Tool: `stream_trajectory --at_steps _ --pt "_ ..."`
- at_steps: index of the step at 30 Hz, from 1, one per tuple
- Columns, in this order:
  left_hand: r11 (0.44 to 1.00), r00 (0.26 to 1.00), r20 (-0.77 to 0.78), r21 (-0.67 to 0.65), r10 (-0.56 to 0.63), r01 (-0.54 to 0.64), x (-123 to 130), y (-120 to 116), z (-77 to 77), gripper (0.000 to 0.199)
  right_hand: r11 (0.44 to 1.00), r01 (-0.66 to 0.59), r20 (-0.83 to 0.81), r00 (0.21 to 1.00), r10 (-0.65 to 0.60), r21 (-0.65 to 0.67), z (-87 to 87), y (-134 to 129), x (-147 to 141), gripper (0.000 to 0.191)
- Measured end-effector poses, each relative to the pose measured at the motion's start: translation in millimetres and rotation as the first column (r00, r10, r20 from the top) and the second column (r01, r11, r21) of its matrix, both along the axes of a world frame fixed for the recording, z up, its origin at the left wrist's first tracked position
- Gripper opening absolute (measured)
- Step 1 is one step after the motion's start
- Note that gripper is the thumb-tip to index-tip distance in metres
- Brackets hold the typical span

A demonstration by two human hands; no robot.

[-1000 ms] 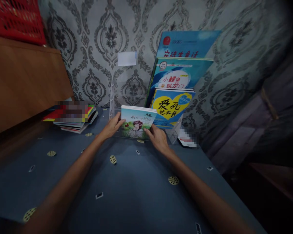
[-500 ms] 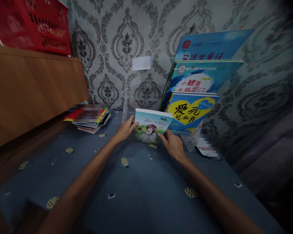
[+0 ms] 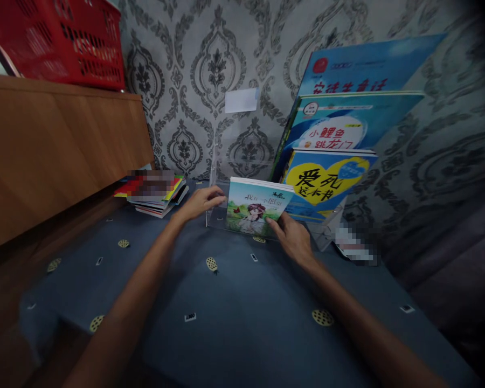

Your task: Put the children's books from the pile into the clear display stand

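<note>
A small green and teal picture book (image 3: pixel 258 207) with a drawn girl on its cover stands in the lowest front part of a clear acrylic stand (image 3: pixel 220 164). My right hand (image 3: pixel 293 237) grips its right edge, thumb on the front cover, the other fingers hidden behind. Just left of the book, apart from it, my left hand (image 3: pixel 202 203) holds nothing, its fingers stretched toward the stand's left side. Behind, to the right, rise a blue book with a yellow heart (image 3: pixel 319 180), a teal book (image 3: pixel 347 116) and a tall blue book (image 3: pixel 372 62).
A stack of books (image 3: pixel 157 207), partly blurred out, lies left on the blue tablecloth (image 3: pixel 234 302). At the far left a red basket (image 3: pixel 81 48) sits on a wooden cabinet (image 3: pixel 64 145). A pixelated object (image 3: pixel 353 242) lies right of the stand. Patterned wallpaper (image 3: pixel 214 54) backs everything.
My left hand has let go of the small book's left edge and moved a little left. My right hand stays on the book. The whole view has shifted slightly.
</note>
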State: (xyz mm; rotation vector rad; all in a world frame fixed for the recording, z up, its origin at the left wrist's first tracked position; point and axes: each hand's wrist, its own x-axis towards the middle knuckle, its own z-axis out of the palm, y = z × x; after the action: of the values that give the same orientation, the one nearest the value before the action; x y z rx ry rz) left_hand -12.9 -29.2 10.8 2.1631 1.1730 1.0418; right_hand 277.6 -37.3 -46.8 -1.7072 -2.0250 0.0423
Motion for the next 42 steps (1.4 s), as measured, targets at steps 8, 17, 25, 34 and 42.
stream_trajectory --at_steps 8,17,25,34,42 --pt "0.795 0.787 -0.112 0.110 0.606 -0.597 -101.8 -22.9 41.2 0.044 1.000 0.005 0.002 1.000 -0.005 0.011 -1.7 1.1 0.0 0.032" --pt "0.526 0.226 -0.762 0.172 0.607 -0.833 -149.4 -20.6 0.8 0.088 1.000 0.017 0.012 1.000 -0.017 0.014 -3.2 1.9 -0.1 0.033" --pt "0.584 0.288 -0.789 0.108 0.543 -0.805 -154.1 -14.3 -6.6 0.083 1.000 0.004 0.005 1.000 -0.004 0.014 -2.3 1.7 0.9 0.029" --pt "0.622 0.319 -0.772 0.123 0.550 -0.774 -159.8 -12.3 -6.2 0.068 1.000 -0.003 -0.015 1.000 0.003 0.015 -2.6 2.1 1.6 0.031" --pt "0.615 0.317 -0.728 0.179 0.607 -0.768 -158.4 -17.2 -3.4 0.056 0.999 -0.028 -0.029 0.999 0.029 0.015 -1.4 1.2 3.1 0.034"
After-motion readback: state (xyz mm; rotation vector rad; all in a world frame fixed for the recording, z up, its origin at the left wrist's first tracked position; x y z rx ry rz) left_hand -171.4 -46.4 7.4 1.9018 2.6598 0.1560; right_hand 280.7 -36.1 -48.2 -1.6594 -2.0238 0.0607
